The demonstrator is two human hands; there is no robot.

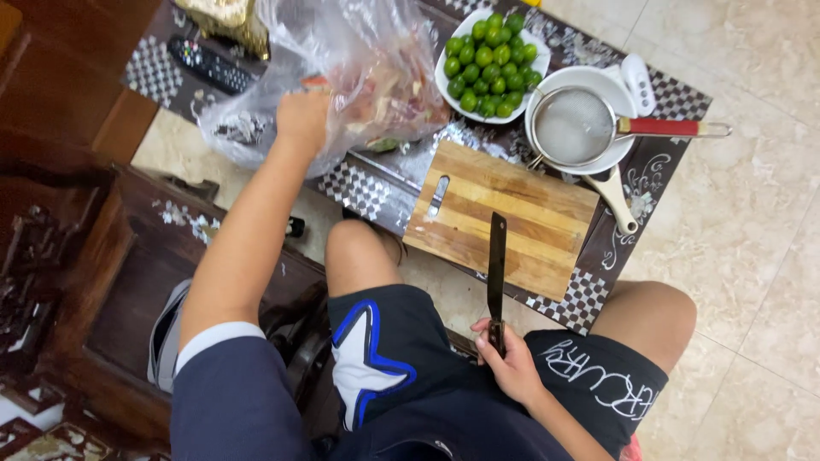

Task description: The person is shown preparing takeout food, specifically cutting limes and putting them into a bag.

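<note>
Nearest, the right hand [511,363] is closing its fingers around the handle of one dark knife [496,273], held between the knees with the blade pointing away and its tip lying over the near edge of one wooden cutting board [521,213]. That striped board is resting on the dark, patterned tabletop [359,188], with a slot handle near its left end. Just beyond the board, one round mesh strainer [574,126] with a red handle is sitting on a white bowl [617,90], and one pale spoon-like handle [617,201] is sticking out toward the board's right corner. Left of the strainer, one white plate [446,85] is carrying a heap of small green limes [491,64], too many to count surely. Further left, the left hand [303,115] is reaching out with its fingers gripping one crumpled clear plastic bag [359,68] with reddish scraps inside, which is covering part of the tabletop. Farthest, one black remote control [209,64] is lying beside the bag.
</note>
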